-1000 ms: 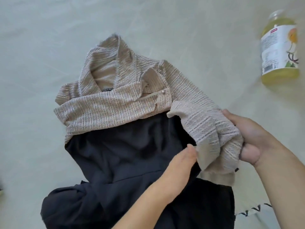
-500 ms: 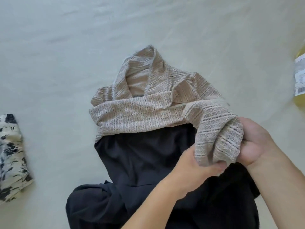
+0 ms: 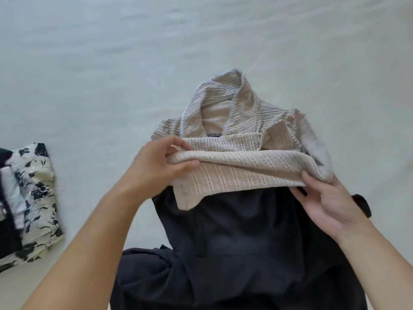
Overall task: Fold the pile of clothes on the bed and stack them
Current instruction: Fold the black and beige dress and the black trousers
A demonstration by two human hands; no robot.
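A garment with a beige knit top [image 3: 241, 121] and a black skirt part [image 3: 234, 238] lies on the pale bed sheet [image 3: 111, 63], collar pointing away from me. One beige sleeve [image 3: 237, 173] is stretched across the chest from right to left. My left hand [image 3: 156, 166] pinches the sleeve's cuff end at the left side of the garment. My right hand [image 3: 326, 204] holds the folded shoulder end of the sleeve at the right, fingers under the fabric.
A folded stack of clothes [image 3: 26, 204] with a black-and-cream floral piece on top lies at the left edge of the bed. A small black object [image 3: 362, 205] shows beside my right wrist.
My left hand has carried the beige sleeve from the right side across the chest to the left. The view has shifted left, so the bottle has gone out of sight and the folded stack shows more.
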